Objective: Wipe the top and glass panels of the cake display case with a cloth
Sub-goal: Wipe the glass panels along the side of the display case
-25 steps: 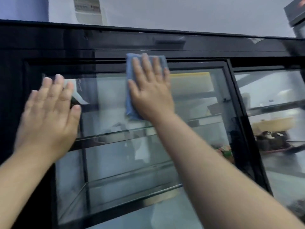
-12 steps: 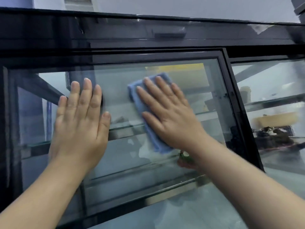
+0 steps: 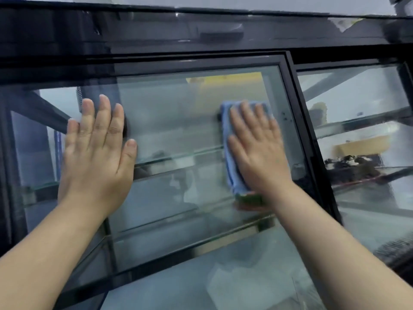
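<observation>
Head view: I look down on the case (image 3: 201,61); both hands lie on its left panel (image 3: 174,121).
Left hand (image 3: 98,153): flat on the glass, fingers straight and close, thumb out; released, grasping nothing.
Right hand (image 3: 257,151): flat, fingers straight, pressing the cloth (image 3: 230,171) to the glass; no curl round it that I can see.
Cloth: blue, folded, under the right palm in the panel's right part; its edges show past the fingertips and along the thumb side.
Bar (image 3: 297,113): black, just right of the cloth, not touching it.
Right panel (image 3: 357,97): beyond the bar, blurred.
Shelf (image 3: 178,156): glass, inside, running between the two hands.
Inside, other: red-and-green item (image 3: 248,199) below the right wrist; dark items (image 3: 350,166) behind the right panel; I cannot name either.
Top (image 3: 156,30): glossy black, above the panels; neither hand touches it.
</observation>
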Available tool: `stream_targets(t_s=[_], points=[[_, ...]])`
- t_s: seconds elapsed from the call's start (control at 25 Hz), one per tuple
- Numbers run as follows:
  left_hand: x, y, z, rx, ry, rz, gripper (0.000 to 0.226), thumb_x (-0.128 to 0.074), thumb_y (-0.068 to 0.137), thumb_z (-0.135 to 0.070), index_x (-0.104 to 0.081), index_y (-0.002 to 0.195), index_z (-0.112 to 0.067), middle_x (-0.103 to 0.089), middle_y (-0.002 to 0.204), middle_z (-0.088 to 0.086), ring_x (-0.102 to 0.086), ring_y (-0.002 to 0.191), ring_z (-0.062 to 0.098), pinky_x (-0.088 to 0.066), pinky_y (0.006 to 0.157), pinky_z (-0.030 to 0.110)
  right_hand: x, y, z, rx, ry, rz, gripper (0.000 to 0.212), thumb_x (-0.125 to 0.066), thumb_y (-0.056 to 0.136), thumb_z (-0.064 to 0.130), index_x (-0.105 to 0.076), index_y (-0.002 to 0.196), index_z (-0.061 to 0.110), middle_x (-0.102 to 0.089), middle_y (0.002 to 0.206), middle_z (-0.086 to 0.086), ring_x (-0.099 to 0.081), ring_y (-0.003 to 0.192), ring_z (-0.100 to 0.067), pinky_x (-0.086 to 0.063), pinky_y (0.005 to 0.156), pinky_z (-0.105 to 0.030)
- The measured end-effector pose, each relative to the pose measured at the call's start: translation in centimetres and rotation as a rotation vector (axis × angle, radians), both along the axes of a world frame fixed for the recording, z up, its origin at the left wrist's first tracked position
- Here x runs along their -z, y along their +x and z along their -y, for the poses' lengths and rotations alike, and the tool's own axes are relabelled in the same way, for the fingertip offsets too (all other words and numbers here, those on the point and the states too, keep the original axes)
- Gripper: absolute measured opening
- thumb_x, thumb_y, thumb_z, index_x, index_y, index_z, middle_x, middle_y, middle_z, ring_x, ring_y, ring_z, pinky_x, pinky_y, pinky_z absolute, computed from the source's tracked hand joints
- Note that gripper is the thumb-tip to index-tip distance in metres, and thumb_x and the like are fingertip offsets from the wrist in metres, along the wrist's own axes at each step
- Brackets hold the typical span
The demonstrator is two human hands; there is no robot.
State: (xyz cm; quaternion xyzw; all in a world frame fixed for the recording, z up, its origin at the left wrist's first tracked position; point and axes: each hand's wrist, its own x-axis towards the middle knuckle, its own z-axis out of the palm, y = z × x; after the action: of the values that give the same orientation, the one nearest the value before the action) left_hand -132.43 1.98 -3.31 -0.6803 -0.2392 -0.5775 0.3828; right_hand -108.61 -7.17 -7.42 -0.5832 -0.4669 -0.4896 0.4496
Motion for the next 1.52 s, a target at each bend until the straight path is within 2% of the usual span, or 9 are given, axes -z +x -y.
stream_targets(t_s=[0.12,0.28,0.48,0.68,0.84,1.04,1.2,1.4,1.52], points=[[2.9,-0.1,1.5,0.051,-0.042,0.022,0.059,-0.021,0.094,-0.034,-0.019,0.148,-0.010,-0.013,0.157,0.008,-0.003,0.144,0.022,0.017,0.111,0.018,-0.3,-4.0,-1.1,-0.017,0.038,-0.103,0.059,-0.015,0.094,0.049,-0.009,0.150,0.029,-0.006,0.160,0.002,0.002,0.147,-0.019,0.003,0.117,-0.040],[9.6,-0.2,1.2,-0.023,-0.089,-0.008,0.057,-0.022,0.096,-0.032,-0.019,0.148,-0.009,-0.014,0.157,0.007,-0.002,0.145,0.022,0.008,0.117,0.031,7.1,-4.4,-1.1,-0.014,-0.107,0.429,0.051,-0.029,0.099,0.044,-0.027,0.146,0.026,-0.023,0.155,0.000,-0.015,0.145,-0.023,-0.012,0.117,-0.043],[9.7,-0.1,0.7,-0.068,-0.102,-0.026,0.057,-0.019,0.097,-0.033,-0.009,0.149,-0.013,-0.005,0.158,0.003,0.010,0.144,0.013,0.010,0.117,0.032,2.1,-4.1,-1.1,0.013,0.049,-0.180,0.057,-0.016,0.097,0.047,-0.007,0.150,0.026,-0.006,0.160,-0.001,0.001,0.147,-0.022,0.000,0.118,-0.043],[9.7,-0.2,0.7,-0.079,-0.106,-0.031,0.057,-0.017,0.098,-0.034,-0.009,0.150,-0.013,-0.004,0.158,0.003,0.009,0.143,0.013,0.011,0.116,0.032,9.3,-2.8,-0.3,0.039,-0.157,0.431,0.053,-0.027,0.099,0.043,-0.026,0.147,0.022,-0.023,0.155,-0.004,-0.015,0.145,-0.025,-0.016,0.116,-0.047],[9.8,0.0,0.6,-0.061,-0.094,-0.029,0.057,-0.017,0.098,-0.034,-0.008,0.150,-0.014,0.000,0.158,0.000,0.012,0.143,0.012,0.015,0.115,0.029,3.6,-3.9,-0.9,0.015,0.065,-0.159,0.058,-0.020,0.097,0.047,-0.016,0.150,0.024,-0.011,0.159,-0.001,-0.003,0.147,-0.022,-0.001,0.118,-0.044],[11.2,-1.0,2.1,0.064,-0.154,-0.003,0.058,-0.024,0.096,-0.030,-0.012,0.149,-0.009,-0.008,0.157,0.010,0.003,0.144,0.021,0.016,0.114,0.029,14.0,-4.7,-0.7,0.008,-0.158,0.444,0.050,-0.029,0.099,0.040,-0.031,0.147,0.023,-0.027,0.153,-0.005,-0.014,0.145,-0.025,-0.014,0.117,-0.046],[19.1,-0.6,3.0,-0.001,-0.201,-0.070,0.059,-0.024,0.096,-0.033,-0.013,0.149,-0.008,-0.008,0.157,0.009,0.007,0.145,0.020,0.008,0.117,0.041,12.8,-2.1,0.0,0.089,0.019,-0.076,0.054,-0.026,0.099,0.038,-0.026,0.148,0.015,-0.024,0.155,-0.009,-0.013,0.145,-0.027,-0.006,0.116,-0.049],[21.1,-0.4,1.5,-0.067,-0.235,-0.036,0.058,-0.019,0.098,-0.035,-0.003,0.150,-0.014,0.012,0.157,-0.004,0.012,0.144,0.017,0.010,0.117,0.040,18.8,-4.9,-0.6,0.016,-0.194,0.420,0.053,-0.028,0.100,0.040,-0.022,0.149,0.021,-0.019,0.156,-0.001,-0.015,0.145,-0.024,-0.011,0.117,-0.046],[21.1,-0.1,1.6,-0.068,-0.243,-0.044,0.058,-0.017,0.098,-0.036,-0.001,0.150,-0.014,0.014,0.156,-0.004,0.014,0.144,0.016,0.012,0.116,0.039,15.8,-2.3,0.2,0.096,-0.081,0.052,0.053,-0.020,0.101,0.037,-0.010,0.149,0.018,-0.013,0.158,-0.006,-0.008,0.144,-0.021,-0.004,0.118,-0.045]])
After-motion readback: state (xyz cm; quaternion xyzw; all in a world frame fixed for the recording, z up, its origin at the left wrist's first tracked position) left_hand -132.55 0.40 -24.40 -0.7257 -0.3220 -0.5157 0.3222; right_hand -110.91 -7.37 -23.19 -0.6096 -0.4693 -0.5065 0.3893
